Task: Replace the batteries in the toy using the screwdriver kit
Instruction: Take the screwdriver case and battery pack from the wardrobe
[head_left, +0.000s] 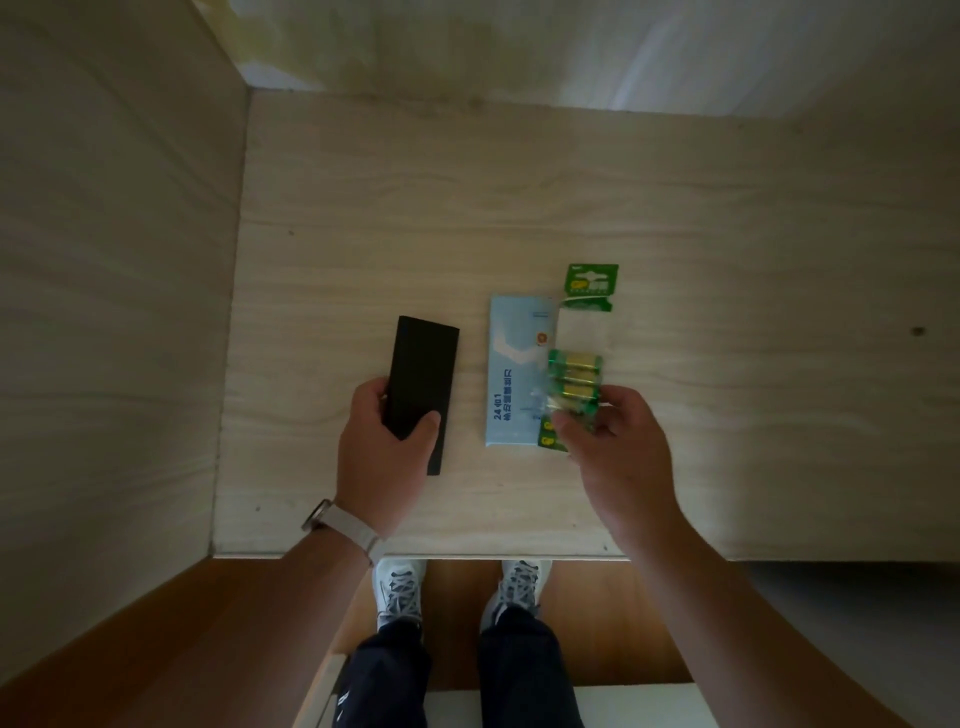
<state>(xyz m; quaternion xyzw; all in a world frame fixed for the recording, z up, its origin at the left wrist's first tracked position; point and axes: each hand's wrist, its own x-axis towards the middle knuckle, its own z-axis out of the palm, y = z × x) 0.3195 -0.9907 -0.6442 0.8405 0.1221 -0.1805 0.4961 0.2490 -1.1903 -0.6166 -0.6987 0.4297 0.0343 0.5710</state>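
one matte black slab (423, 364), left grip (384, 447)

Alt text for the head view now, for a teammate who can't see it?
A person's left hand grips a flat black case at a pale wooden table, while the right hand pinches a pack of green batteries at the right edge of a light blue box. A torn green card lies just beyond.

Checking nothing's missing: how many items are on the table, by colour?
Black: 1, the case
Light blue: 1, the box
Green: 2, the battery pack and the torn card
Total: 4
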